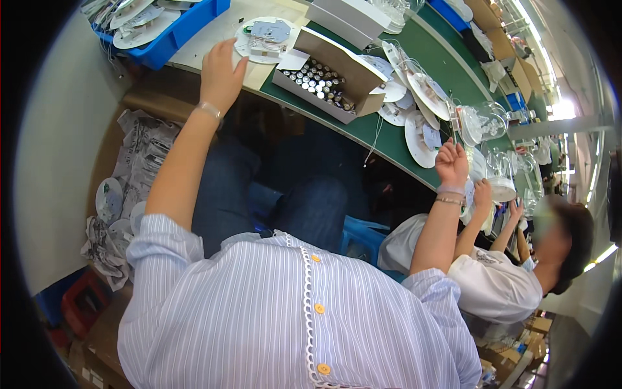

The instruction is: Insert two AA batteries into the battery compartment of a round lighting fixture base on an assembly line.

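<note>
At the far left of the bench, my left hand (222, 74) is at the near-left rim of a white round disc (289, 32) with a pale circuit board and wires on it. Its fingers reach forward, thumb apart, and I see nothing gripped in it. Off to the right, my right hand (451, 163) is raised at the bench edge with its fingers curled in; what they hold, if anything, is too small to make out. Just left of it, several similar white discs (418, 144) lie in an overlapping pile with wires trailing.
An open box (312, 104) of small batteries stands between my hands, a white box (346, 21) behind it. A blue bin (170, 48) of discs is at far left. Clear domes (486, 121) stand right, beside a co-worker (495, 279). Wires (376, 139) hang over the bench edge.
</note>
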`<state>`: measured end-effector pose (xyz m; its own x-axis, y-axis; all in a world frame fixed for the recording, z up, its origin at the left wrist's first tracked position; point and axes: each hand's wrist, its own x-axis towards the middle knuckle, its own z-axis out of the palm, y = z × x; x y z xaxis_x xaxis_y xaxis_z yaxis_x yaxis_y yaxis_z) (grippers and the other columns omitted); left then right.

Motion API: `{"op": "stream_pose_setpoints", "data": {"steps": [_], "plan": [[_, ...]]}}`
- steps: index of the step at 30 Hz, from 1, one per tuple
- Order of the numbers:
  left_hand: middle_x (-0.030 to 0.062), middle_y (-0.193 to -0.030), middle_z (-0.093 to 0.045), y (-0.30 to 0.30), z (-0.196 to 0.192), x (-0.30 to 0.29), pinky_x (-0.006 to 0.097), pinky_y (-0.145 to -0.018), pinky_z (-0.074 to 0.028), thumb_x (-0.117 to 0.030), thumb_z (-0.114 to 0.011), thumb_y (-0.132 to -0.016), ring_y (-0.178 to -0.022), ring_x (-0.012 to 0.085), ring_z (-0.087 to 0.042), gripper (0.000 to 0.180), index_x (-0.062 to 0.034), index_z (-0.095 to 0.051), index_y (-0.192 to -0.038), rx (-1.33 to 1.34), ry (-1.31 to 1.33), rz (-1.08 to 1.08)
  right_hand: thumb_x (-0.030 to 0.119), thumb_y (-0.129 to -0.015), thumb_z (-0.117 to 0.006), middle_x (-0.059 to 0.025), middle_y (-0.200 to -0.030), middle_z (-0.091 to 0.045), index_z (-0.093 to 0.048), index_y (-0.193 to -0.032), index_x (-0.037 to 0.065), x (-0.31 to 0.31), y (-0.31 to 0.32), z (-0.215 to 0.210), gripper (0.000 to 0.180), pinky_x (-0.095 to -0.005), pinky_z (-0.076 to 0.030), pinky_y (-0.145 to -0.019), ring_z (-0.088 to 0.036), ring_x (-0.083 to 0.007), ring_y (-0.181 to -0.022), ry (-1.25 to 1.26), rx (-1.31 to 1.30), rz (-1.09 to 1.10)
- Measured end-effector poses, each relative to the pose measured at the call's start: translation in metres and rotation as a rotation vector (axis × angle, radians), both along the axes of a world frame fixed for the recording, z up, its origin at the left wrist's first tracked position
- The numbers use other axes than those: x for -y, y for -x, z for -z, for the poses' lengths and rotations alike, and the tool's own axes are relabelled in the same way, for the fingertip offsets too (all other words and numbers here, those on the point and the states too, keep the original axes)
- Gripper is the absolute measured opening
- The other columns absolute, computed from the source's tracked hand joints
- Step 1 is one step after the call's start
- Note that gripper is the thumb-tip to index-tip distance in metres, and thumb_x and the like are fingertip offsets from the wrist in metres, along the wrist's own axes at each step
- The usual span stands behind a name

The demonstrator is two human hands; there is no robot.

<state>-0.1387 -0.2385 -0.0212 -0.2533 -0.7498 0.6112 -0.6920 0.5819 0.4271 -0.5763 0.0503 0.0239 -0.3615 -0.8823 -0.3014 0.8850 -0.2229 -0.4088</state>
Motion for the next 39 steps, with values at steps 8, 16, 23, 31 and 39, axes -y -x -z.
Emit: {"op": "stream_pose_setpoints", "data": {"steps": [8,16,23,31,39], "plan": [[0.0123,-0.134,-0.037,0.042,-0.002,0.036,0.039,-0.094,-0.039,-0.034,-0.067,-0.072,-0.112,0.0313,-0.047,0.064,-0.0171,-0.042,-0.128,0.387,-0.042,0.096,0.015,-0.089,-0.048,0.0018,-0.060,-0.040,-0.053,-0.091,0.004,0.018,-0.134,-0.035,0.012,-0.0186,-0.023,-0.040,-0.030,-0.0052,-0.047,-0.244,-0.948,0.081],[0.0120,-0.122,-0.050,0.018,-0.011,0.041,0.039,-0.078,-0.048,-0.041,-0.054,-0.083,-0.099,0.0309,-0.055,0.050,-0.0166,-0.045,-0.125,0.369,0.019,0.056,0.011,-0.078,-0.057,-0.0152,-0.077,-0.061,-0.060,-0.082,0.001,0.096,-0.206,-0.050,0.011,-0.0343,-0.047,-0.060,-0.059,-0.0249,-0.070,0.173,-2.461,0.002],[0.0140,-0.105,-0.059,-0.029,-0.011,0.041,0.033,-0.082,-0.044,-0.047,-0.037,-0.091,-0.098,0.0276,-0.057,0.050,-0.0029,-0.055,-0.108,-0.512,-0.105,-0.167,0.018,-0.074,-0.060,-0.0129,-0.081,-0.064,-0.065,-0.086,0.006,0.154,-0.205,-0.032,0.018,-0.0400,-0.048,-0.071,-0.061,-0.0289,-0.080,-0.602,-2.756,-0.583],[0.0052,-0.123,-0.049,-0.052,-0.024,-0.058,0.035,-0.094,-0.039,-0.053,-0.032,-0.090,-0.111,0.0208,-0.049,0.059,-0.0083,-0.037,-0.129,-1.607,-0.962,0.180,0.024,-0.073,-0.060,-0.0127,-0.084,-0.064,-0.065,-0.087,0.006,0.179,-0.201,-0.018,0.023,-0.0396,-0.048,-0.076,-0.061,-0.0311,-0.082,-0.745,-2.638,-0.679],[0.0035,-0.123,-0.050,-0.054,-0.006,-0.134,0.031,-0.086,-0.047,-0.050,-0.032,-0.091,-0.109,0.0185,-0.052,0.054,-0.0113,-0.038,-0.128,-1.708,-1.604,0.877,0.019,-0.073,-0.054,-0.0180,-0.077,-0.062,-0.064,-0.078,0.003,0.165,-0.208,-0.003,0.020,-0.0429,-0.048,-0.072,-0.060,-0.0350,-0.075,-0.561,-2.568,-0.328]]}}
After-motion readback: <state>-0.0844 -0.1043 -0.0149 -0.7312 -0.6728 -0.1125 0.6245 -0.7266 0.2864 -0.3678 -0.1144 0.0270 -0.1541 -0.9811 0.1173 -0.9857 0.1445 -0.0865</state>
